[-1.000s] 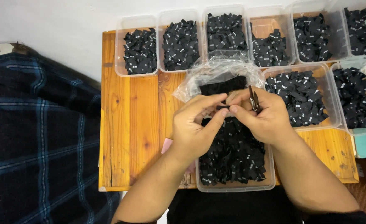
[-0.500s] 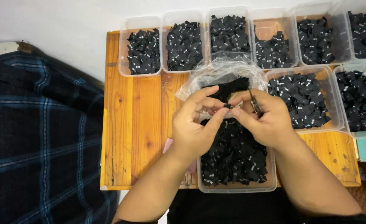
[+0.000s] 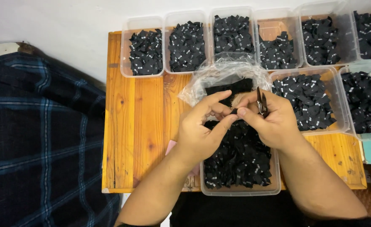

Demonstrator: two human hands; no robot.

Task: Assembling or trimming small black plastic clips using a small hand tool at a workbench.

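Observation:
My left hand (image 3: 200,132) and my right hand (image 3: 271,122) meet fingertip to fingertip over a clear plastic tub (image 3: 240,191) full of small black fabric labels (image 3: 240,162). Both hands pinch one small black label (image 3: 234,112) between thumbs and forefingers. My right hand also holds a small pair of dark snips (image 3: 261,103), blades pointing up. Behind the hands lies a crumpled clear plastic bag (image 3: 223,75) with more black labels inside.
A wooden table (image 3: 139,126) carries a back row of several clear tubs (image 3: 146,46) of black labels and two more tubs (image 3: 309,101) at the right. A dark blue plaid cloth (image 3: 38,143) lies to the left. A white wall is behind.
The hands stay together over the tub; the fingers have shifted slightly on the small label. Nothing else moved.

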